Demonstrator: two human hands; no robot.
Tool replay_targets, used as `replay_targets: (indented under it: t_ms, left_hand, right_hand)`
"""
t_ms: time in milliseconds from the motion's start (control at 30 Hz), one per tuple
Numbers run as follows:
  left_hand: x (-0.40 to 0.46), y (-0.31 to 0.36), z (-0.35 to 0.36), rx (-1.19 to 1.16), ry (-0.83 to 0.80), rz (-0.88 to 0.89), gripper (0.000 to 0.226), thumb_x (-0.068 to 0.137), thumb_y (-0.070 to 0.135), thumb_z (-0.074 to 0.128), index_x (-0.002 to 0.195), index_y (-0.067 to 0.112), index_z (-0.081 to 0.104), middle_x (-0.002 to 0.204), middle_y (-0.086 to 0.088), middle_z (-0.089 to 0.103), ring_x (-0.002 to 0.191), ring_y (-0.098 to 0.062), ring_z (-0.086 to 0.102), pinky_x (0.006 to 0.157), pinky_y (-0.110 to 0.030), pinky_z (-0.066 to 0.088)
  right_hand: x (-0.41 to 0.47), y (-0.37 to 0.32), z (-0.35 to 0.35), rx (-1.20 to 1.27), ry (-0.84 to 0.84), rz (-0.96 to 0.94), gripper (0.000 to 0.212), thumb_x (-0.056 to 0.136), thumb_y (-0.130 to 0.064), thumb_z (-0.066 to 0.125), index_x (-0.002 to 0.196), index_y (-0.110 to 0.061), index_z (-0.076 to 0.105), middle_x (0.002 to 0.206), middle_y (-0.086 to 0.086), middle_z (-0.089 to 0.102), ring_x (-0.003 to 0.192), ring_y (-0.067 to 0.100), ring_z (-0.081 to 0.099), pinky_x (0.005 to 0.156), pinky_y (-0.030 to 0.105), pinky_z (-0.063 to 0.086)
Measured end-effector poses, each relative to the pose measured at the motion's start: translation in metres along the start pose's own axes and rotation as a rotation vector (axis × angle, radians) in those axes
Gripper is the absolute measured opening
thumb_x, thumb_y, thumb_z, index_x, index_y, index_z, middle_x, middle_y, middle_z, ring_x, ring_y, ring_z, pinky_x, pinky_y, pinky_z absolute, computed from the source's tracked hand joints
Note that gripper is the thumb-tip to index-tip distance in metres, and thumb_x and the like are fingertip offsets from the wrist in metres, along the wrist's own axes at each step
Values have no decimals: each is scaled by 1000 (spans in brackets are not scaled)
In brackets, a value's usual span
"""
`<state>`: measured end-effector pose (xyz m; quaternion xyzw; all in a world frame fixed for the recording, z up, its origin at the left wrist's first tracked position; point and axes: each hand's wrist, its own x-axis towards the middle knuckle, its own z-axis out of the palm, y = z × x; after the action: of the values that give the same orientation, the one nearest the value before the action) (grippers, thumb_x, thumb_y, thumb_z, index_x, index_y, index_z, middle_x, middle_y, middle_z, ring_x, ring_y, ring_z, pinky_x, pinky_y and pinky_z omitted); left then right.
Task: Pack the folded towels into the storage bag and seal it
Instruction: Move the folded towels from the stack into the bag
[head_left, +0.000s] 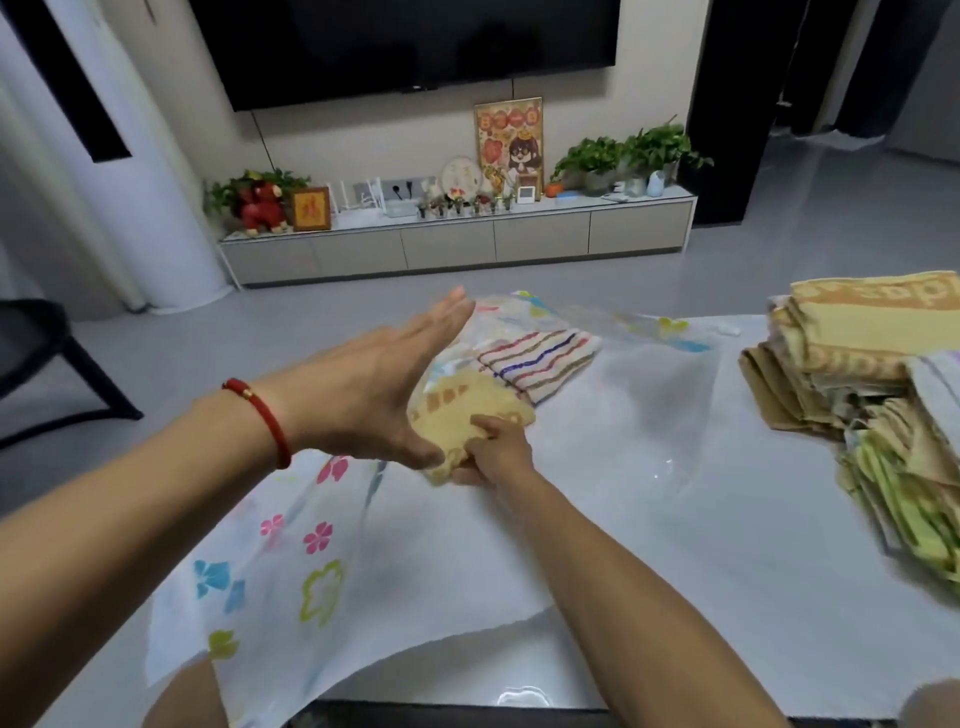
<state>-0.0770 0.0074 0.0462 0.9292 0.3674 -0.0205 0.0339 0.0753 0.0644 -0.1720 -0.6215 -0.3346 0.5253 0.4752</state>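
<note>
A clear storage bag printed with coloured flowers lies across the table, its mouth towards me. Inside it at the far end lies a folded striped towel. My right hand reaches into the bag and grips a folded yellow towel just in front of the striped one. My left hand is flat with fingers apart, pressing on the bag's upper layer above the yellow towel. A red bracelet sits on my left wrist.
A stack of folded yellow and orange towels sits at the table's right edge, with green and pale ones nearer me. The grey table ends close in front. A TV cabinet stands across the floor.
</note>
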Motion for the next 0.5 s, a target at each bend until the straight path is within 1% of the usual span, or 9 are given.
replay_targets:
  t_ms: [33,67,100,167,267,300,367,433,500]
  left_hand:
    - [-2,-1,0,-4,-5,-5,130,69,58,76,153,33,-19,162,18,-22,152,-12,6,122,-40,23]
    - [-4,-1,1,-6,-8,-6,128,67,64,71,153,35,-20,161,20,-22,152,-11,6,121,-42,25]
    - [-5,-1,2,-6,-8,-8,127,64,67,67,152,36,-20,160,21,-23,152,-10,6,120,-42,27]
    - [-8,-1,3,-1,-5,-15,125,66,64,67,152,38,-20,159,25,-25,151,-9,7,119,-42,29]
    - [-9,-4,7,-8,9,-10,127,71,51,77,150,42,-22,156,30,-28,150,-5,7,119,-40,29]
    - [-9,-4,8,-11,10,-5,128,71,50,78,150,43,-23,155,31,-28,150,-6,8,118,-40,30]
    - [-10,-3,8,2,20,-5,129,70,50,79,147,47,-24,154,34,-28,150,-10,14,113,-45,38]
    - [-10,-2,8,13,29,-7,128,70,50,79,147,49,-24,152,37,-29,149,-12,18,108,-48,43]
    - [-9,0,7,10,31,-14,126,71,50,77,148,47,-23,151,38,-29,149,-12,18,108,-47,44]
  right_hand:
    - [7,5,9,13,36,11,48,91,2,56,133,-18,66,135,8,61,49,3,70,48,14,54]
    - [14,7,16,16,58,12,46,89,2,57,129,-18,68,131,7,63,39,-3,63,42,8,47]
    - [20,8,23,10,66,13,45,88,2,58,127,-17,70,125,6,63,35,-8,59,39,4,42]
    - [27,6,35,7,73,9,44,87,1,58,125,-17,71,121,6,62,38,-6,62,41,4,43]
    - [31,7,47,9,67,-39,45,92,-1,59,133,-18,67,134,7,62,66,20,79,60,17,59]
    - [33,7,49,1,61,-54,45,93,-1,60,135,-17,65,137,7,61,67,20,79,62,18,60]
    - [37,6,48,-19,57,-95,44,95,0,61,136,-14,64,140,12,59,50,1,71,52,9,54]
    - [39,4,45,-50,59,-125,42,94,0,64,135,-10,65,139,15,59,38,-14,57,39,1,39]
    - [36,2,39,-118,33,-164,44,93,-2,65,136,-10,63,136,15,61,36,-9,57,39,2,40]
